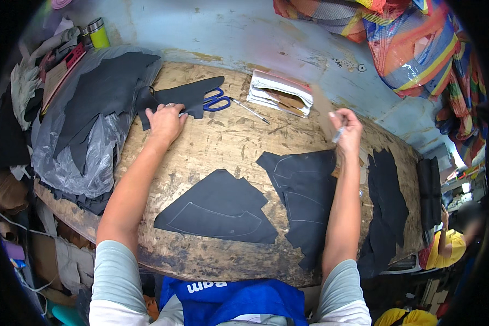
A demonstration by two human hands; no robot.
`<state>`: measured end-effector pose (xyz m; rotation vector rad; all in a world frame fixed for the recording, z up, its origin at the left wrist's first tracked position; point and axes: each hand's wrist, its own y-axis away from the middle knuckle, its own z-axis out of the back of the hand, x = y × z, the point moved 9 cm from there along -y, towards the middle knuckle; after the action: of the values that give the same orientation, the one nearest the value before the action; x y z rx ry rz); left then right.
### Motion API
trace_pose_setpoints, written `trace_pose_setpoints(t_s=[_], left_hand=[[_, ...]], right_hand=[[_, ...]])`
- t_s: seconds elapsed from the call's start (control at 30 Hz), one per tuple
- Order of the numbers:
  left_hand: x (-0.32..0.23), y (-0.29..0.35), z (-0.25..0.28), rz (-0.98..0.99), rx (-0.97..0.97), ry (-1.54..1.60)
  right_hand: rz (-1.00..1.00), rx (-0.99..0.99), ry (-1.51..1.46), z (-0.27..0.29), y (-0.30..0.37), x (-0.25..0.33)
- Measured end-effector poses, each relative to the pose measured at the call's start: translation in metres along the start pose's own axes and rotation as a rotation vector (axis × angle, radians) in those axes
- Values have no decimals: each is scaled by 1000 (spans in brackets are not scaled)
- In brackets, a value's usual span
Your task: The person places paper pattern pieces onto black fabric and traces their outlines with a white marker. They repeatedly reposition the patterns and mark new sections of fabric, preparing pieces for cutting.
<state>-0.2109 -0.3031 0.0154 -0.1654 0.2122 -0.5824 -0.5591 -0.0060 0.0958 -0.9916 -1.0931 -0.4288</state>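
Observation:
My left hand lies on a piece of dark fabric at the back left, fingers apart. Blue-handled scissors lie beside that piece, their blades partly hidden by it, and a white pen is close by. At the right my right hand is closed on a brown cardboard template, blurred, together with a pen-like marker. In front lies a dark fabric piece with a chalk outline. Another outlined piece lies partly under my right forearm.
Plastic-wrapped dark fabric covers the table's left end. Folded white papers stand by the wall. More dark fabric lies at the right. Colourful mesh sacks hang at upper right. A person in yellow is beyond the table.

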Motion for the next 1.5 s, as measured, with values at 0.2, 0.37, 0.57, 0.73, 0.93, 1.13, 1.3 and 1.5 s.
trace_pose_setpoints(t_s=[0.2,0.37,0.57,0.73,0.93,1.13,1.3,1.5], left_hand=[[29,-9,32,177,-316,667],[17,-2,64,155,-148,1656],[-37,11,114,217,170,2273],[-90,30,145,-490,587,2439],[-54,20,81,-676,584,2472],[108,-1,96,270,-414,1667],[146,100,136,150,208,708],[241,187,133,675,197,252]], right_hand=[[-51,-157,-287,28,46,32],[-160,-172,-321,50,87,24],[-266,-134,-279,33,124,-14],[-315,-96,-97,13,151,-44],[-187,-21,175,0,161,-44],[-178,-33,207,2,163,-43],[-181,-25,185,2,163,-43],[-120,2,218,2,162,-42]])
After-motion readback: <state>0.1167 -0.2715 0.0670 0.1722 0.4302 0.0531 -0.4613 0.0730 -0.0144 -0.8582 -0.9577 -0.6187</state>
